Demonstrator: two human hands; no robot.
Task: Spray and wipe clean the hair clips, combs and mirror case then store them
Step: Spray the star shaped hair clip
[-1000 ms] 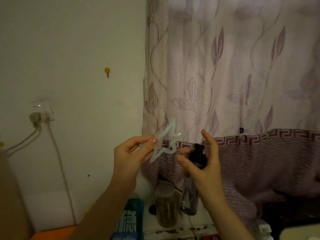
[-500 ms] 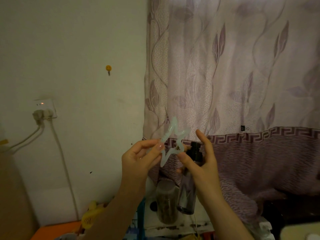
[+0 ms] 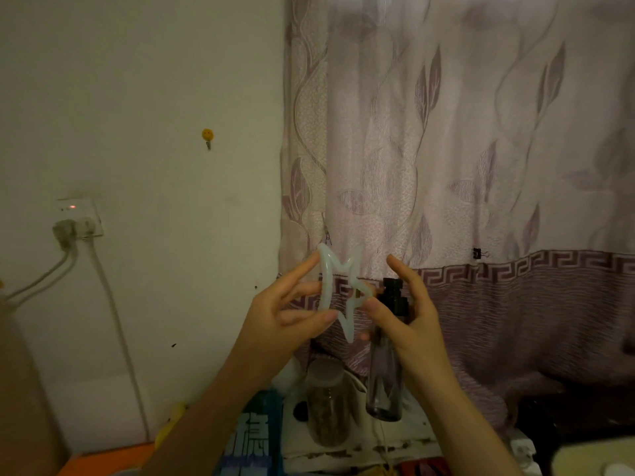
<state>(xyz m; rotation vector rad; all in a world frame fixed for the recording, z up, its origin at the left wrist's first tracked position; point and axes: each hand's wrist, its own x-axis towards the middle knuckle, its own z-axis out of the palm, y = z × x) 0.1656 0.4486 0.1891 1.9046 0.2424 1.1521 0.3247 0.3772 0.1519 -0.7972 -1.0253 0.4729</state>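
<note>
A pale, translucent star-shaped hair clip [image 3: 338,286] is held up in front of the curtain. My left hand [image 3: 285,316] pinches its left side between thumb and fingers. My right hand [image 3: 409,317] grips a clear spray bottle [image 3: 385,383] with a black nozzle [image 3: 395,295]; its thumb touches the star's right point, and its index finger is raised above the nozzle. The nozzle sits just right of the clip. No combs or mirror case are in view.
A patterned curtain [image 3: 481,166] hangs behind the hands. Below stand a glass jar [image 3: 326,407], a blue box [image 3: 251,438] and a white ledge [image 3: 360,441]. On the wall at left are a socket with plugged cables [image 3: 77,225] and a yellow hook [image 3: 207,135].
The star clip has turned in my left hand and moved closer to the bottle, whose thumb now touches it. The view has shifted slightly downward and left.
</note>
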